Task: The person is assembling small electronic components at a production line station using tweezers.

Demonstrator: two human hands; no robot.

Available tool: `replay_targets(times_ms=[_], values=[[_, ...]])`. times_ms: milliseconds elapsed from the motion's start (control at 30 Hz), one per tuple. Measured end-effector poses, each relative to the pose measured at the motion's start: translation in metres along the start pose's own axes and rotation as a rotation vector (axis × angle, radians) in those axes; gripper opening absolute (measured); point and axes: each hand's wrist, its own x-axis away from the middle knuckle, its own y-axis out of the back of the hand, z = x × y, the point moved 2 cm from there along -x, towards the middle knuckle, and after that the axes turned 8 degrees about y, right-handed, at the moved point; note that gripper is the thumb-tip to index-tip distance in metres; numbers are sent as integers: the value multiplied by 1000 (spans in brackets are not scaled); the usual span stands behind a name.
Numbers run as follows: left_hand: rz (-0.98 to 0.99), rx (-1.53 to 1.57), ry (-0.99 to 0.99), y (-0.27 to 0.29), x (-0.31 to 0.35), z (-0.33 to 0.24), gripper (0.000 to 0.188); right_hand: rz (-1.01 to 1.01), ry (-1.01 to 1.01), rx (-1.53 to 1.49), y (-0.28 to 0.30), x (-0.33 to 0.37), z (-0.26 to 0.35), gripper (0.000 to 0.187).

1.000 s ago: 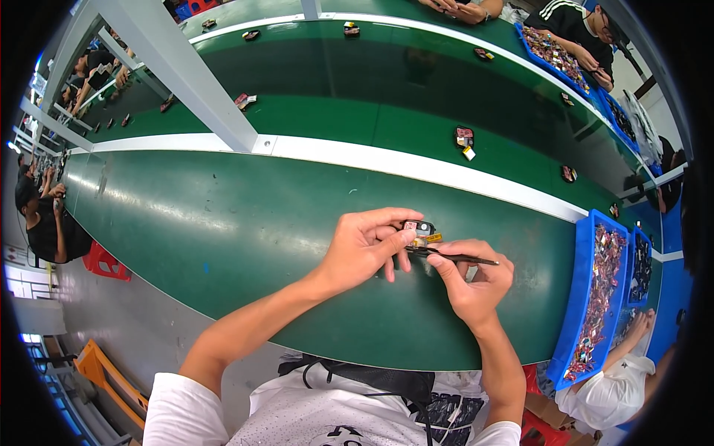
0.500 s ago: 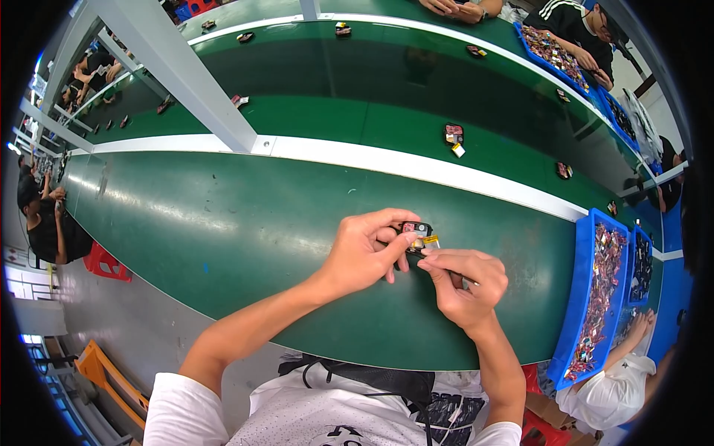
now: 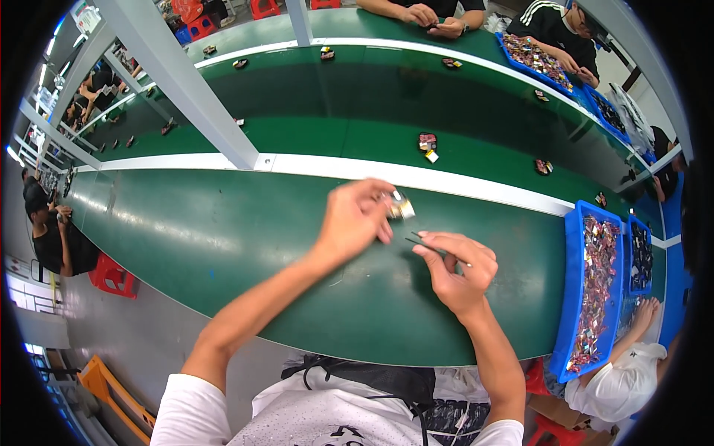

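My left hand is raised over the far part of the green bench, near the white rail. Between its thumb and fingers is a small dark electronic module with pale and yellowish parts, smeared by motion. Closer to me and to the right, my right hand pinches a pair of thin dark tweezers. Their tips point left and stand slightly apart, with nothing visible between them. A gap separates the tweezers from the module.
Beyond the white rail, a green conveyor belt carries several similar modules. A blue tray of small colourful parts stands at the right, beside a smaller blue tray. A grey post rises at the left. Co-workers sit around.
My left hand has carried the module away from the tweezers, toward the rail. My right hand has drawn back slightly, revealing the tweezer tips. Modules on the belt have shifted left.
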Motion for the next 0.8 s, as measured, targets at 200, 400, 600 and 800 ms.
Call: replay_targets(times_ms=[200, 400, 600, 800], values=[[-479, -304, -84, 93, -103, -28, 18, -58, -12, -7, 2, -3, -6, 18], [-743, -1175, -289, 97, -129, -55, 26, -37, -65, 18, 5, 1, -9, 17], [-78, -826, -426, 19, -161, -55, 23, -5, -41, 26, 1, 3, -6, 17], [-87, -938, -205, 7, -172, -49, 27, -6, -39, -16, -7, 4, -8, 18]])
